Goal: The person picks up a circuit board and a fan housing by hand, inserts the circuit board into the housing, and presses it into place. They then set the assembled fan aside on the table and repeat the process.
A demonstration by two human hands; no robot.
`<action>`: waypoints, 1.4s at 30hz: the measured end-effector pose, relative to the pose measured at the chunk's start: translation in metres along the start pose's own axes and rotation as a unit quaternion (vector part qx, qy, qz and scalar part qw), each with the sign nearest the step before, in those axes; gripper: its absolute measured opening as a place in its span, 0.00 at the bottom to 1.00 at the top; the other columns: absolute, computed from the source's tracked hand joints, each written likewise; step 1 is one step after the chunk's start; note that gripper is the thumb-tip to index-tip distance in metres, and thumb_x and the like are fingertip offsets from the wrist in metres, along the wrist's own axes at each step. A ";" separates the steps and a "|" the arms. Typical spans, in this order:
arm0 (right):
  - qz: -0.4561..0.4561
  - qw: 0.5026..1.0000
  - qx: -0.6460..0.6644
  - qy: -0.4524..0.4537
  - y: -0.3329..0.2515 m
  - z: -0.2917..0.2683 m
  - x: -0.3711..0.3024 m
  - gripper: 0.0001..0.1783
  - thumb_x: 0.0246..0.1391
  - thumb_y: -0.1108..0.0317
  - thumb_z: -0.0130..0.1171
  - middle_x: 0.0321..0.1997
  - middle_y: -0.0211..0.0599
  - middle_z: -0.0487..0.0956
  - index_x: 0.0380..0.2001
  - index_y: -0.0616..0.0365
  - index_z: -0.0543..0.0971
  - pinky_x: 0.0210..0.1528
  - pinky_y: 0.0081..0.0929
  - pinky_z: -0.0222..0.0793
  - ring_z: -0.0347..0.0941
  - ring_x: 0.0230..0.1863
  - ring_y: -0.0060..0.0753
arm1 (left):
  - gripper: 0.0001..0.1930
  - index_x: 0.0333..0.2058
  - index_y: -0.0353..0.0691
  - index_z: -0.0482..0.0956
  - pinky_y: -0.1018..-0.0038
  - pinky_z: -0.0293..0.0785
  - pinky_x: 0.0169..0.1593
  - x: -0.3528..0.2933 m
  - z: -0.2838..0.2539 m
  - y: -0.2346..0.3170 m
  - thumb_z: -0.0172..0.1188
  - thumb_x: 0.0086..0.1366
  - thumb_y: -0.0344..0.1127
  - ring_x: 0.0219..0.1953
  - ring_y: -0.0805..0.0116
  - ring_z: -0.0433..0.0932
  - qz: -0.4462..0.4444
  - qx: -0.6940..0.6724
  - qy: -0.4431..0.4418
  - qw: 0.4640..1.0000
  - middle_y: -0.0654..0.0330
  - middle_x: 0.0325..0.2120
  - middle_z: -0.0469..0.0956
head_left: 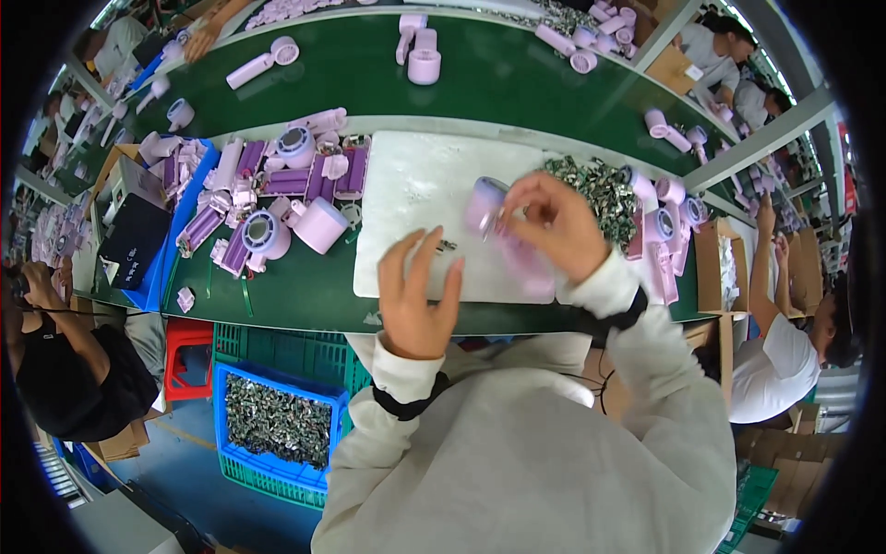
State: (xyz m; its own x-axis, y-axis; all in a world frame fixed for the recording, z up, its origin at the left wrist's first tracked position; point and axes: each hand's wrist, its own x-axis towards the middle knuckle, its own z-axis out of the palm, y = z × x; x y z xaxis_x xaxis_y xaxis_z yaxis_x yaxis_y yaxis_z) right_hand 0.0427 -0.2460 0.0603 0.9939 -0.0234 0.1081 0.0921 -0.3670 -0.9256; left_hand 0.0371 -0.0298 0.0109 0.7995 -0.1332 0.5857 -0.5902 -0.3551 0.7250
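Observation:
My right hand (558, 226) is closed at the edge of a light purple handheld fan (484, 205), its thumb and fingers pinched near the round head. Motion blurs the fan and its handle, which slants toward my sleeve. My left hand (420, 300) is held over the left part of a white mat (406, 175), fingers spread and holding nothing. A few small dark parts (447, 246) lie on the mat beside its fingertips.
Purple fan shells and parts (319, 224) are heaped left of the mat. Small green circuit boards (595, 189) form a pile on the right. Beyond runs a green belt (360, 65) carrying fans. A blue crate (277, 420) full of boards stands low left. Several people sit nearby.

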 end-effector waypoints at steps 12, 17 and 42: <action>0.077 0.971 -0.166 0.151 0.067 -0.165 0.236 0.20 0.47 0.66 0.70 0.34 0.33 0.85 0.44 0.59 0.80 0.33 0.25 0.73 0.80 0.32 0.28 | 0.12 0.43 0.38 0.82 0.51 0.67 0.62 -0.003 0.014 -0.034 0.66 0.61 0.33 0.56 0.42 0.71 0.049 0.154 -0.074 0.984 0.46 0.50 0.75; 0.007 0.960 -0.231 0.159 0.087 -0.101 0.269 0.27 0.45 0.56 0.73 0.38 0.41 0.86 0.48 0.57 0.80 0.48 0.35 0.77 0.83 0.40 0.43 | 0.10 0.42 0.38 0.83 0.56 0.70 0.58 -0.002 0.012 -0.042 0.66 0.61 0.30 0.53 0.45 0.73 0.042 0.132 -0.083 0.987 0.47 0.49 0.76; 0.325 0.921 0.156 -0.147 -0.051 -0.048 0.104 0.33 0.64 0.37 0.50 0.35 0.35 0.82 0.51 0.58 0.76 0.32 0.22 0.76 0.77 0.28 0.27 | 0.11 0.42 0.32 0.83 0.62 0.77 0.45 -0.015 -0.014 -0.009 0.65 0.60 0.22 0.39 0.54 0.81 0.030 -0.047 0.031 0.998 0.52 0.35 0.81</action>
State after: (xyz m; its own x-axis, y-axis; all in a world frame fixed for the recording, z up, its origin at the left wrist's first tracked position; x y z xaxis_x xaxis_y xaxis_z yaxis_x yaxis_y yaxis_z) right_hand 0.1383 -0.2745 0.1361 0.8146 0.1261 -0.5661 -0.5607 -0.0782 -0.8243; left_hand 0.0288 -0.0115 0.0011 0.7554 -0.0932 0.6486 -0.6473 -0.2601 0.7165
